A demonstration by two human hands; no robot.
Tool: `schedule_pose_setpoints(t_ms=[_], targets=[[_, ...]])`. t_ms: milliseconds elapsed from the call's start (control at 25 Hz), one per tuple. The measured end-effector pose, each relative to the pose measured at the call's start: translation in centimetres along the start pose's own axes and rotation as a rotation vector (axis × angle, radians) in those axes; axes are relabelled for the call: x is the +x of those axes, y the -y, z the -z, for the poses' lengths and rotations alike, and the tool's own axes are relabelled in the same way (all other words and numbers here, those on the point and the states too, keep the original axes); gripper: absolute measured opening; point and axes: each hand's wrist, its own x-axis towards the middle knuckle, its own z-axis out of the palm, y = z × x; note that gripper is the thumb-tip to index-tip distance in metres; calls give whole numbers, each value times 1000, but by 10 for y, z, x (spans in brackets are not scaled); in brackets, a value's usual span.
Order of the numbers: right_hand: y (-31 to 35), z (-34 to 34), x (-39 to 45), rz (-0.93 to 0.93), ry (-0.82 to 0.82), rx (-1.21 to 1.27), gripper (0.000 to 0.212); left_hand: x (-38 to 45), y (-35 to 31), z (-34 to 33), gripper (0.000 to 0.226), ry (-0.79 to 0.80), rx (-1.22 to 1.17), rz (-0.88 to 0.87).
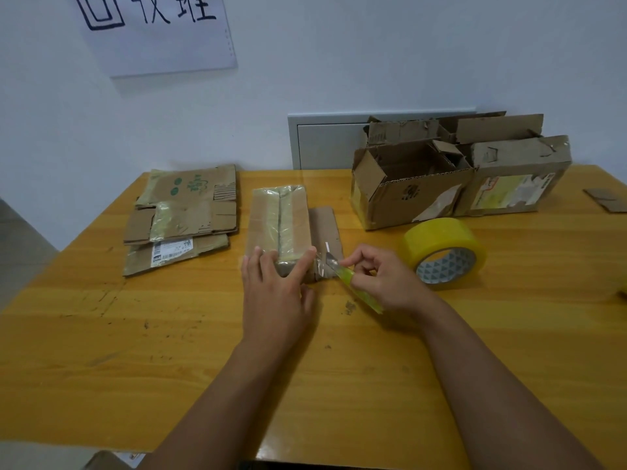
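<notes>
A small cardboard box (278, 225), its top seam covered with clear tape, lies at the middle of the wooden table (101, 351). My left hand (274, 293) presses on its near end with straight fingers. My right hand (383, 279) grips a green utility knife (356, 286) just right of the box. The blade touches a loose strip of clear tape (322, 262) hanging off the box's near right corner. A flat cardboard piece (327, 228) lies under the box's right side.
A big roll of yellow tape (444, 252) stands right of my right hand. Open worn cardboard boxes (458, 178) crowd the back right. Flattened cardboard (183, 215) is stacked at the back left. A paper sign (159, 32) hangs on the wall.
</notes>
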Motion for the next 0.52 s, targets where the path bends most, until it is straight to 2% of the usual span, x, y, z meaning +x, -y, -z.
schedule_pose_setpoints(t_ms=[280,520], targets=[[3,4,-1,-3,58,-26,17,-1,0,0,64,6,-3,4],[3,7,-3,-52,221,-59,24,1,0,-1,64,7,3,1]])
